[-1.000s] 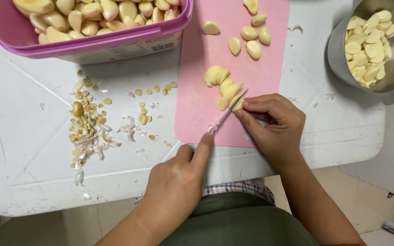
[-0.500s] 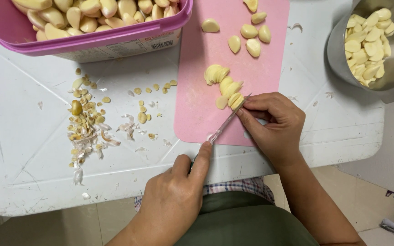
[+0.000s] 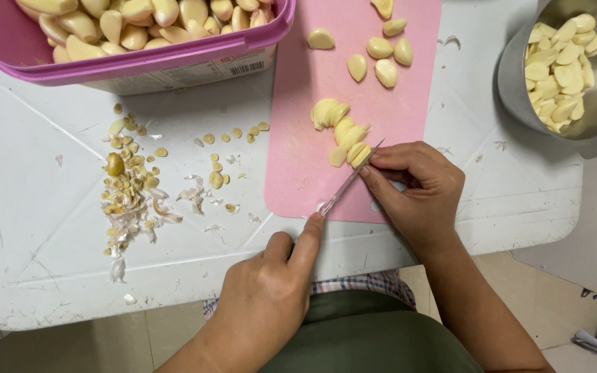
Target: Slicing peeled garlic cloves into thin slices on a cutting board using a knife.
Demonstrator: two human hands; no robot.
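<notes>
My left hand grips a thin knife, with the index finger stretched along its spine. The blade tip rests at a row of pale garlic slices on the pink cutting board. My right hand presses its fingertips on the garlic piece at the end of that row, right against the blade. Several whole peeled cloves lie at the far end of the board.
A pink tub full of peeled garlic cloves stands at the back left of the white table. A metal bowl holding sliced garlic sits at the right. Garlic trimmings and skins lie scattered left of the board.
My left hand has drawn back slightly toward me with the knife. My right hand has stayed on the garlic at the end of the row of slices.
</notes>
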